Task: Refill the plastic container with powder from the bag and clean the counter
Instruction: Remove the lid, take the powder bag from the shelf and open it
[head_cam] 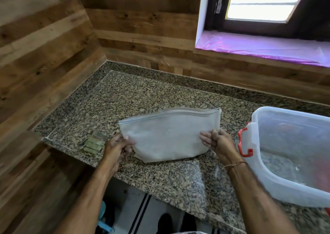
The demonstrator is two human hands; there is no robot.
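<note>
A flat, whitish zip bag (167, 135) is held just above the granite counter (135, 94), its zip edge turned away from me. My left hand (116, 148) pinches the bag's left edge. My right hand (217, 142) grips its right edge. The bag looks folded and nearly flat; I cannot see powder in it. To the right stands a large clear plastic container (292, 155) with an orange latch handle (244, 142), open at the top, and its bottom looks see-through.
A small greenish scrub pad (93, 142) lies on the counter left of my left hand. Wood-pattern walls close the counter at the left and back. A window sill with purple film (259, 48) is at the upper right. The counter's front edge runs below my wrists.
</note>
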